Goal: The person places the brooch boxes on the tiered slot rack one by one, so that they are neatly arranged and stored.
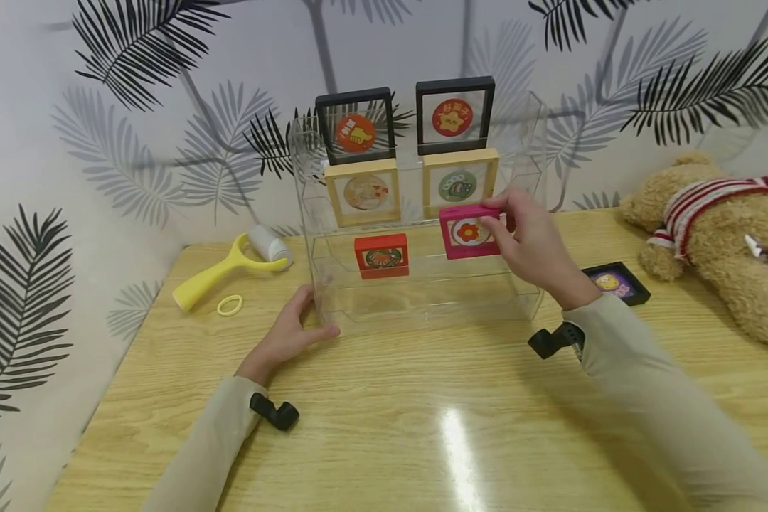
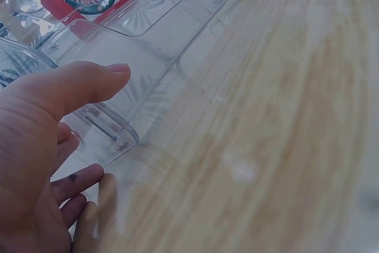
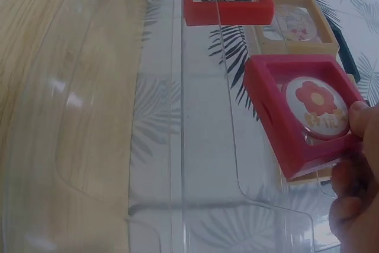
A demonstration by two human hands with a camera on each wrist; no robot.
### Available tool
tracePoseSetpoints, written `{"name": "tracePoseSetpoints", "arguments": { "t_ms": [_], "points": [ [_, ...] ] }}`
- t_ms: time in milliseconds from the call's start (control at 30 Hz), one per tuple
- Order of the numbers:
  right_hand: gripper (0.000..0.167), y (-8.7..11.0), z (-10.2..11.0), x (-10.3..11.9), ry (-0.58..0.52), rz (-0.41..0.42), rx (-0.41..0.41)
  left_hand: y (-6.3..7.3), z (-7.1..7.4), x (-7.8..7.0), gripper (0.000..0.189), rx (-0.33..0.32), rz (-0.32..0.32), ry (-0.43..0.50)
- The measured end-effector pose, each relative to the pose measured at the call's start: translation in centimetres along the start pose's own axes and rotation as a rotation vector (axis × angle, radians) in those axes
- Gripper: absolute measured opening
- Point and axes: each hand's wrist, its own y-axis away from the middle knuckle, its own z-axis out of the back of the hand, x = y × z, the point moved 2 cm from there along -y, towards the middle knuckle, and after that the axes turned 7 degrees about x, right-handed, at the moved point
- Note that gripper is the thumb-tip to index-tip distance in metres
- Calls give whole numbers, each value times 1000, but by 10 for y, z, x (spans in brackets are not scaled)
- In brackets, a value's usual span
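My right hand (image 1: 530, 238) pinches a magenta frame (image 1: 454, 249) with a red-flower badge by its right side, at the middle tier of a clear tiered stand (image 1: 422, 313). In the right wrist view the thumb lies on the front of the magenta frame (image 3: 269, 117). Beside it to the left stands a red frame (image 1: 384, 273) with a dark round badge. My left hand (image 1: 288, 334) is at the stand's lower left corner, thumb in front and fingers round the side; whether it presses the stand is unclear.
Behind stand two tan frames (image 1: 333, 206) and two black frames (image 1: 456, 148). A yellow slingshot-shaped piece (image 1: 208, 281), a yellow ring (image 1: 230, 306) and a white cylinder (image 1: 270, 245) lie left. A black frame (image 1: 636, 290) and a teddy bear (image 1: 729, 242) lie right.
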Motion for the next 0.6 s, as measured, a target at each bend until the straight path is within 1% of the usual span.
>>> {"name": "tracePoseSetpoints", "arguments": {
  "t_ms": [100, 200, 300, 367, 467, 600],
  "points": [
    [17, -3, -6, -2, 48, 44, -29, -1, -1, 0, 73, -3, 3, -8],
    [17, -4, -13, -3, 109, 93, -27, -1, -1, 0, 73, 2, 2, -7],
    [15, -3, -20, -5, 170, 148, 16, -1, -1, 0, 73, 7, -5, 5],
    [14, -1, -23, -4, 191, 173, 40, -2, -2, 1, 72, 11, -14, 9],
    [18, 0, -25, -2, 204, 180, 60, -2, -2, 1, 72, 7, -15, 12],
    [23, 2, -22, 3, 206, 140, 84, -2, -2, 2, 72, -2, -5, 1]
  ]
}}
